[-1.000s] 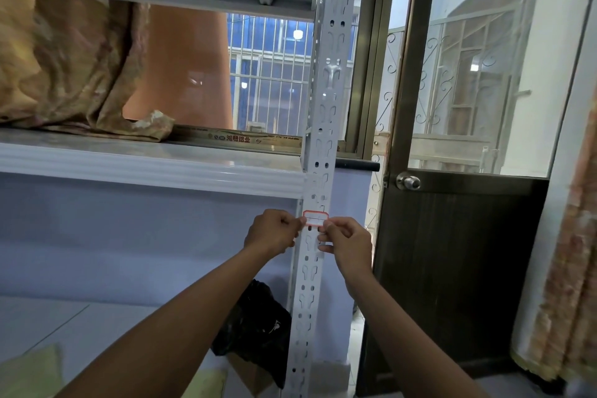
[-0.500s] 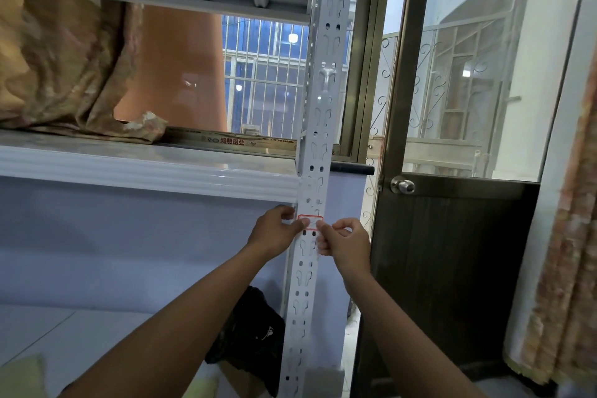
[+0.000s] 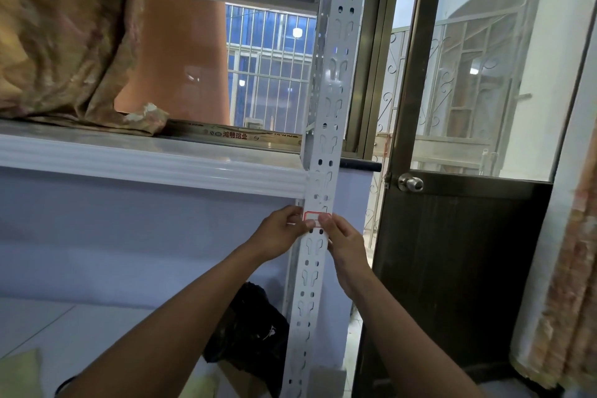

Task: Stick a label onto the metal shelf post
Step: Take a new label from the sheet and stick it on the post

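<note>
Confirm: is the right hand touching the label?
Touching. The head view shows the right hand with its thumb tip lying over the label's right end, pressing it flat onto the post.

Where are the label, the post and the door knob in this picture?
label (image 3: 313, 216), head view, red-edged upper part.
post (image 3: 332, 121), head view, front face above the shelf.
door knob (image 3: 411, 183), head view, round front.

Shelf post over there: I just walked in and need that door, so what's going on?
A person is sticking a small red-bordered label onto the perforated metal shelf post, just below the white shelf. The left hand holds its left end, the right hand presses its right end with a thumb. The label lies across the post's face; whether it is fully stuck is unclear.
</note>
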